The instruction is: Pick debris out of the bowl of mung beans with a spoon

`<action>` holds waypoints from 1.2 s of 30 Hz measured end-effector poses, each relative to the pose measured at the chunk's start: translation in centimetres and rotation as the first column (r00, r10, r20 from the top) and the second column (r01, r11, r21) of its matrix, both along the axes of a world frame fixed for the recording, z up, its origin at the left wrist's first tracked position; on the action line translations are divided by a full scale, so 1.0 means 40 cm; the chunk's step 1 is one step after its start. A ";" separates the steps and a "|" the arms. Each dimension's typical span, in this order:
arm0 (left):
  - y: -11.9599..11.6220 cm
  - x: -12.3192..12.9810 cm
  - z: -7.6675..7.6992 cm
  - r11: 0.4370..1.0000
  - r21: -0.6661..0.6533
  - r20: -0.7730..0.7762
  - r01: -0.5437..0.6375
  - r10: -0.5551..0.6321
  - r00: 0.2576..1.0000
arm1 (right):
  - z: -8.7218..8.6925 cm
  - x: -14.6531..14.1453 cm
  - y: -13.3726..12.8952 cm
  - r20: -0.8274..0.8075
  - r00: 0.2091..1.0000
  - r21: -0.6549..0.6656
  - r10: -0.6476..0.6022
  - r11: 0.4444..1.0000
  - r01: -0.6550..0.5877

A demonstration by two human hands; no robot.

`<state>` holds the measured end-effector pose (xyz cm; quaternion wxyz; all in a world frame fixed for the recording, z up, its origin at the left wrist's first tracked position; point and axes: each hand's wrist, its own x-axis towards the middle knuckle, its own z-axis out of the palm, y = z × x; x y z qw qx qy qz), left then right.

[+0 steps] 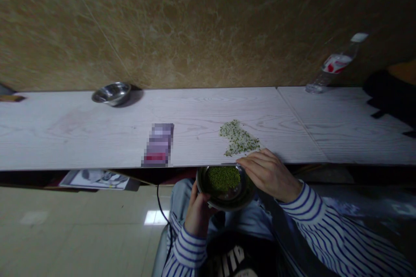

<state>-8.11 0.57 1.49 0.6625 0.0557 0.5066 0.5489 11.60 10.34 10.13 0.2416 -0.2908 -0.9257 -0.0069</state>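
Note:
My left hand (199, 211) grips the left side of a metal bowl (224, 204) just below the table's front edge. Green beans (224, 179) lie inside that bowl. Mixed green and white grains (238, 138) are spread on the pale wooden table (195, 112) beyond it. At the table edge, above the bowl's right side, my right hand (268, 173) is beside the near end of the grains, its fingers together and pointing left. Whether anything is between those fingers is too small to tell.
A second metal bowl (112, 94) stands at the back left by the wall. A blurred purple rectangular item (158, 145) lies left of the grains. At the back right are a clear bottle (334, 65) with a white cap and a dark item (393, 95).

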 end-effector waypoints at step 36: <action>0.007 0.018 -0.015 0.999 -0.041 -0.047 -0.022 0.020 0.999 | -0.032 0.012 0.076 -0.097 0.920 0.048 -0.379 0.922 0.385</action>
